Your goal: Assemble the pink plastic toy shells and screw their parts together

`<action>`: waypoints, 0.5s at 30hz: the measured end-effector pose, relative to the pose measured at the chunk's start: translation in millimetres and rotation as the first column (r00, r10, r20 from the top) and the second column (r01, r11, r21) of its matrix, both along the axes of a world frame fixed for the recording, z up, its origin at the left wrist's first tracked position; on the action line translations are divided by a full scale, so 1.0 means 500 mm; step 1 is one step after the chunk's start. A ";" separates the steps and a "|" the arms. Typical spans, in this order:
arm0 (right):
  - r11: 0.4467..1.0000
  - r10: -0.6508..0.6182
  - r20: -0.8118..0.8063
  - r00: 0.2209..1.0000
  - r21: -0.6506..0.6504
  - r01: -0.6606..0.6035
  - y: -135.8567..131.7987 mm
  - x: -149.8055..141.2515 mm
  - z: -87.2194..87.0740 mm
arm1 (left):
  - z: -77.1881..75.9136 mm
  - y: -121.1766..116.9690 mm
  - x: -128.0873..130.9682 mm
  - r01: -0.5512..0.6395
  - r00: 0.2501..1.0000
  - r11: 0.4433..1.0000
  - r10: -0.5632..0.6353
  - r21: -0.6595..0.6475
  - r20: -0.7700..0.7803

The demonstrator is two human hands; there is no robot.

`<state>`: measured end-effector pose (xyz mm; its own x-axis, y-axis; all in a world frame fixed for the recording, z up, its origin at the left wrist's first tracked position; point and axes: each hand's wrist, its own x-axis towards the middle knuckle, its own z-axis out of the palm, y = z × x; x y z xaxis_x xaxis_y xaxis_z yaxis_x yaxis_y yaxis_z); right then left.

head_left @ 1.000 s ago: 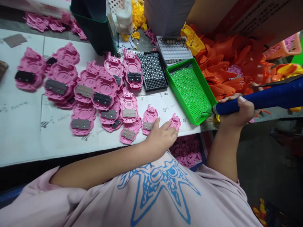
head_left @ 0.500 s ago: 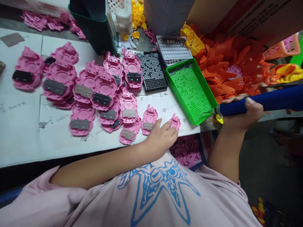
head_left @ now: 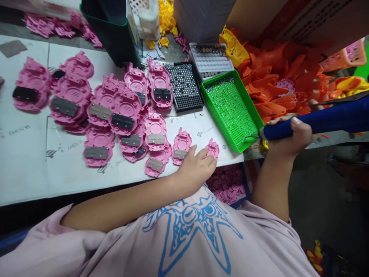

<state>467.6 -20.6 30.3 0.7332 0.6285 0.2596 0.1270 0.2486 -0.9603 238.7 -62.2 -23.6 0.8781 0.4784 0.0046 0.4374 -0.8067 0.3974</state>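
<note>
My left hand (head_left: 197, 165) rests at the table's front edge, its fingers over the lower part of a small pink plastic shell (head_left: 212, 148). The hand hides the rest of that shell. Close beside those fingers lies another pink shell (head_left: 181, 146) with a grey screwed-on cover. In my right hand (head_left: 298, 136) is a blue electric screwdriver (head_left: 323, 121), held level. Its thin bit reaches over the near corner of a green tray (head_left: 215, 109) of small screws set in rows of holes.
Several pink shells with black or grey covers (head_left: 123, 121) lie in overlapping groups to the left. A black screw tray (head_left: 188, 104), a clear tray (head_left: 211, 65) of round metal parts and a dark green bin (head_left: 115, 38) stand behind. Orange pieces (head_left: 276, 77) pile up at right.
My right hand and the screwdriver have shifted slightly left, the bit still over the green tray's corner. My left hand stays on the pink shell.
</note>
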 end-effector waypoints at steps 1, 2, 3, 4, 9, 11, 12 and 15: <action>1.000 0.005 -0.009 1.000 0.008 -0.005 0.001 0.003 -0.003 | -0.001 0.000 0.000 0.001 1.000 1.000 -0.001 0.008 0.002; 1.000 0.007 -0.017 1.000 0.014 -0.007 0.001 0.005 -0.006 | -0.001 0.000 0.000 0.002 1.000 1.000 -0.002 0.015 0.002; 1.000 0.011 -0.020 1.000 0.017 -0.010 0.001 0.007 -0.008 | -0.002 0.000 0.000 0.002 1.000 1.000 -0.002 0.020 0.003; 1.000 0.014 -0.020 1.000 0.019 -0.014 0.001 0.008 -0.009 | -0.002 0.000 0.000 0.001 1.000 1.000 -0.001 0.023 0.005; 0.999 0.039 -0.017 0.999 0.037 -0.038 0.001 0.014 -0.013 | -0.003 -0.001 0.000 -0.008 1.000 1.000 0.008 0.014 0.011; 0.997 0.052 -0.019 0.998 0.052 -0.051 0.001 0.017 -0.014 | -0.003 -0.001 0.001 -0.007 1.000 1.000 0.007 0.008 0.013; 0.997 0.061 -0.018 0.998 0.056 -0.060 0.000 0.019 -0.014 | -0.003 -0.001 0.002 -0.006 1.000 1.000 0.006 0.005 0.013; 0.998 0.065 -0.071 0.995 0.014 -0.064 -0.001 0.019 -0.012 | -0.002 0.000 0.003 -0.005 1.000 1.000 0.005 0.001 0.012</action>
<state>476.9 -21.2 24.2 0.7081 0.6724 0.2155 0.0415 0.2650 -0.9634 240.2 -62.0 -24.8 0.8758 0.4824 0.0156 0.4363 -0.8051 0.4018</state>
